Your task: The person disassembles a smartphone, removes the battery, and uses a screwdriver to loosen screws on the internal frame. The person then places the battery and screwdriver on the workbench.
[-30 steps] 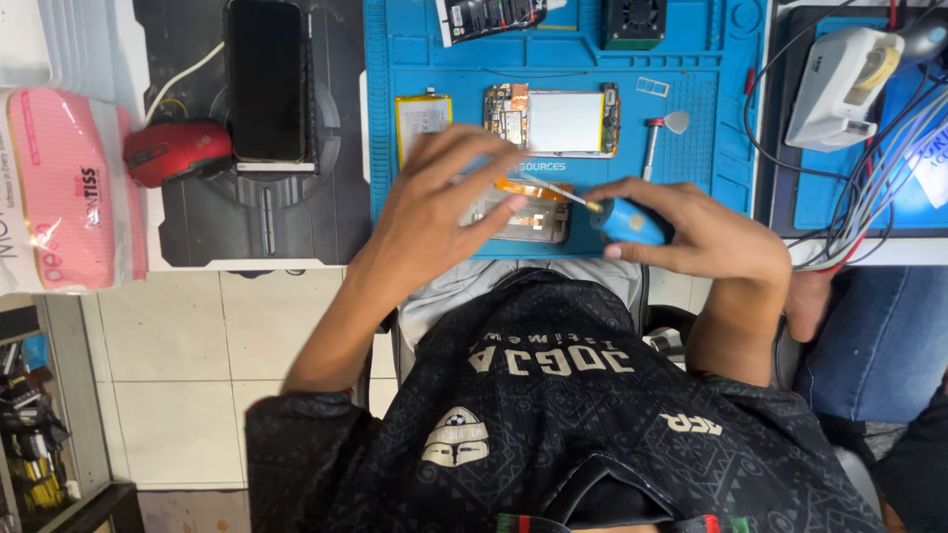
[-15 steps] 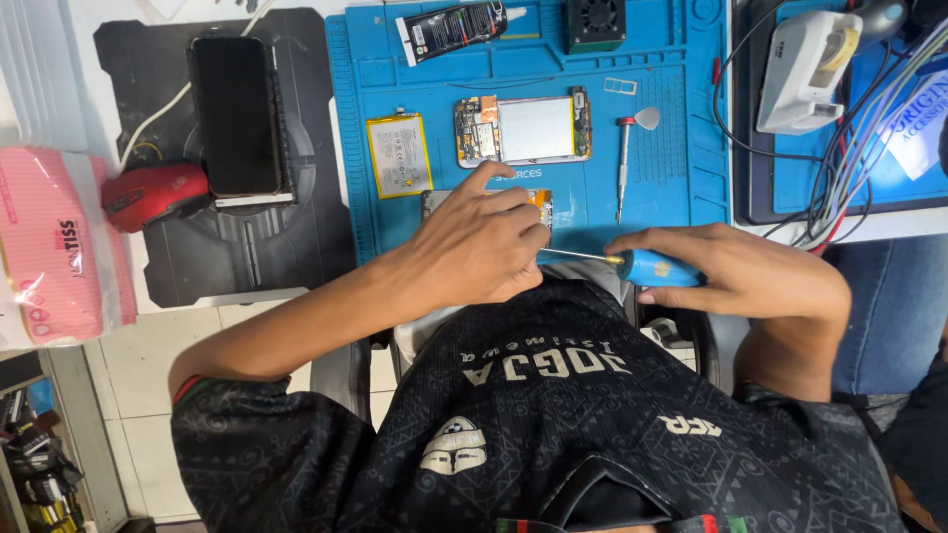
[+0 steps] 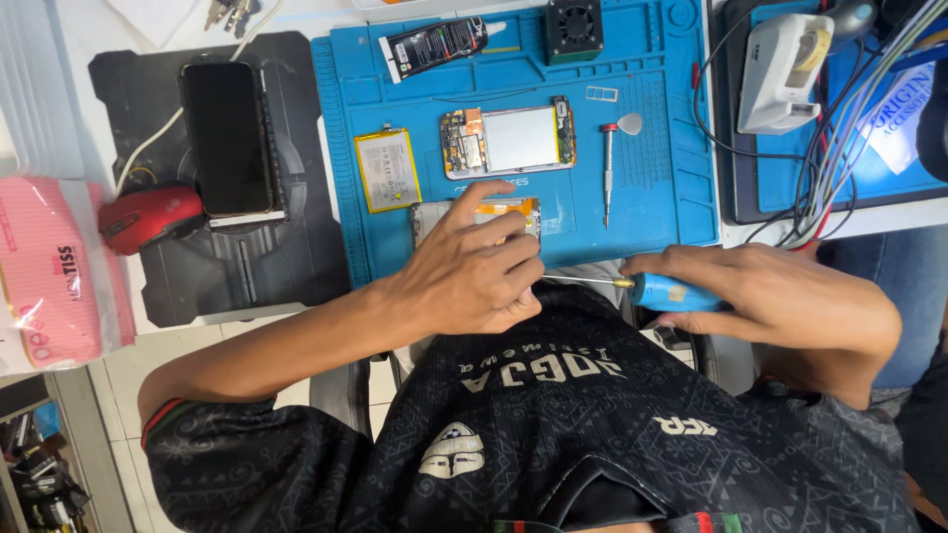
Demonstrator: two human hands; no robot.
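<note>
My left hand [image 3: 472,268] rests on an opened phone body [image 3: 474,212] at the near edge of a blue work mat [image 3: 681,197], fingers curled over it. My right hand [image 3: 780,301] grips a blue-handled screwdriver [image 3: 664,292] whose thin shaft points left toward my left hand's fingers. Farther up the mat lie a phone frame with a white panel [image 3: 509,140], a yellow-edged battery [image 3: 387,170], and a small screwdriver [image 3: 608,176] beside a pick.
A black phone [image 3: 229,138] lies on a dark mat [image 3: 237,257] to the left, next to a red mouse [image 3: 150,217] and a pink tissue pack [image 3: 54,271]. A small black fan [image 3: 575,18], a black battery [image 3: 434,45], a white device [image 3: 785,71] and tangled cables sit at the back right.
My right hand has drawn the screwdriver away to the right and toward me, off the phone body. My left hand stays on the phone body. The view has shifted right.
</note>
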